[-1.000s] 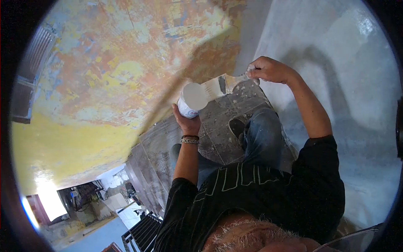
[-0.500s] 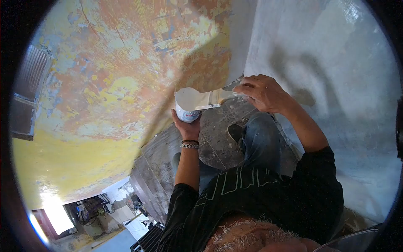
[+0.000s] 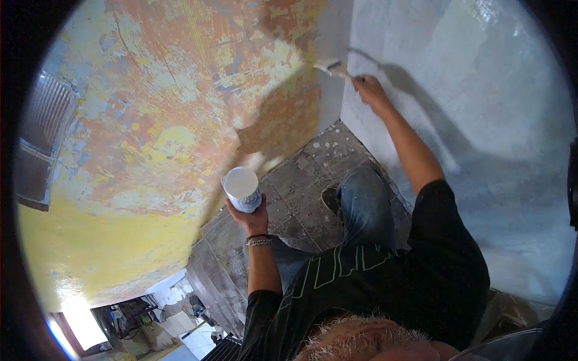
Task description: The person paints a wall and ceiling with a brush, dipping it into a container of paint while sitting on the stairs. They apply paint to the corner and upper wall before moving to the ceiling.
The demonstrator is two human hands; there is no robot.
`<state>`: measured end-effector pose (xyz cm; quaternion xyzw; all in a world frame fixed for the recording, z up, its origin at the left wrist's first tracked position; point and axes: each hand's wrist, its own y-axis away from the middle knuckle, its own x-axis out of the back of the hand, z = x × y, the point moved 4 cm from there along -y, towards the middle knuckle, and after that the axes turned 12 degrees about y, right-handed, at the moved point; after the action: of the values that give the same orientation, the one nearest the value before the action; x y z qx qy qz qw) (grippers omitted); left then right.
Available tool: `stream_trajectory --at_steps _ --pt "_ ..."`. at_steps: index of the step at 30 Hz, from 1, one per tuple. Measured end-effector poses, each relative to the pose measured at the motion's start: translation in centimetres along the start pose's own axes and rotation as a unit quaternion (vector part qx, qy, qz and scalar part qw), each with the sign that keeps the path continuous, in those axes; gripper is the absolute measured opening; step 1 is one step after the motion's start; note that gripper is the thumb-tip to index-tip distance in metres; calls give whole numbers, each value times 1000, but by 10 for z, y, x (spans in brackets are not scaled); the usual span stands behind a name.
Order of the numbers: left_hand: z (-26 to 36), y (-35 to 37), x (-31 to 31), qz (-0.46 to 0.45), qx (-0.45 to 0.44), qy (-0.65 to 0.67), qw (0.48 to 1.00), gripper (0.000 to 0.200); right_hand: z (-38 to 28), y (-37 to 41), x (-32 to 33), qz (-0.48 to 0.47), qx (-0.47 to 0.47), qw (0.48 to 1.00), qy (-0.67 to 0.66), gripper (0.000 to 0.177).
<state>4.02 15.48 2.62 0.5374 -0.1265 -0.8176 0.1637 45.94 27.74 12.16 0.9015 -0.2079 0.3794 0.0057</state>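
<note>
My left hand [image 3: 251,219] is wrapped around a white tub [image 3: 243,191] with printing on its side. White liquid shows in the open top of this tub. Up near the room's corner, my right hand [image 3: 371,94] grips the handle of a wide paintbrush [image 3: 335,68]. Its pale bristles are at the grey-white strip [image 3: 335,36] beside the corner, overlapping the edge of the patchy wall [image 3: 198,78]. That wall carries scraped orange, yellow and bluish layers.
A pale grey-blue wall [image 3: 469,90] rises on the right. Below, the dark tiled floor [image 3: 295,204] is spotted with white, and my bent knee [image 3: 364,195] is over it. A ribbed-glass window [image 3: 48,114] is set at far left. Various items [image 3: 132,316] lie in the background at lower left.
The paintbrush has come out of the tub and moved up to the wall by the corner in my right hand. My left hand has lowered the tub, slightly leftward.
</note>
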Motion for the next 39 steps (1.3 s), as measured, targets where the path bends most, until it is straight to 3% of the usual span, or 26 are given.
stream_trajectory --at_steps 1,4,7,9,11,13,16,18,20,22,24,25,26,27,28,29,30,32,36,39 --pt "2 2 4 14 -12 3 1000 49 -13 -17 14 32 39 998 43 37" --pt "9 6 15 33 -34 -2 999 47 -80 -1 75 65 71 993 -69 33" --pt "11 21 10 48 -75 -39 995 48 -90 17 98 43 59 988 -137 31" --pt "17 27 16 59 -107 -74 990 49 -60 25 87 63 21 989 -129 30" --pt "22 24 37 49 -30 -15 998 53 -11 23 44 0 -37 997 -73 28" --pt "30 27 50 38 -39 -21 998 53 30 21 0 -102 -123 984 -79 24" --pt "37 34 53 43 -57 -32 997 54 19 8 -12 -99 -107 987 -66 22" --pt "42 39 60 64 -68 -44 995 54 1 -28 4 -91 -59 992 -70 25" --pt "46 38 67 54 -84 -42 994 53 -41 -46 50 -22 6 997 -79 28" --pt "43 43 57 71 -93 -42 992 51 -90 -43 106 50 55 994 -81 29" --pt "42 45 54 90 -104 -42 990 50 -123 -31 147 127 173 971 -108 30" --pt "40 44 54 86 -101 -44 990 49 -131 -31 168 127 172 971 -107 30" --pt "39 43 53 82 -98 -45 991 49 -130 -37 183 13 101 981 -164 41" --pt "38 40 55 81 -98 -42 991 49 -128 -39 186 -102 28 971 -216 64" --pt "37 37 58 72 -74 -27 994 49 -125 -34 173 -102 29 971 -215 64" --pt "35 36 59 64 -51 -12 997 50 -115 -24 153 21 74 971 -226 40" --pt "34 37 59 63 -51 -12 997 50 -102 -17 134 144 117 954 -234 30" --pt "33 39 59 85 -52 -37 994 50 -61 -32 81 105 12 975 -193 34" --pt "42 44 65 82 -66 -32 994 51 44 -41 -22 119 -32 991 -46 37" --pt "48 54 55 100 -80 -65 990 49 87 -4 -54 100 -52 992 -52 33"
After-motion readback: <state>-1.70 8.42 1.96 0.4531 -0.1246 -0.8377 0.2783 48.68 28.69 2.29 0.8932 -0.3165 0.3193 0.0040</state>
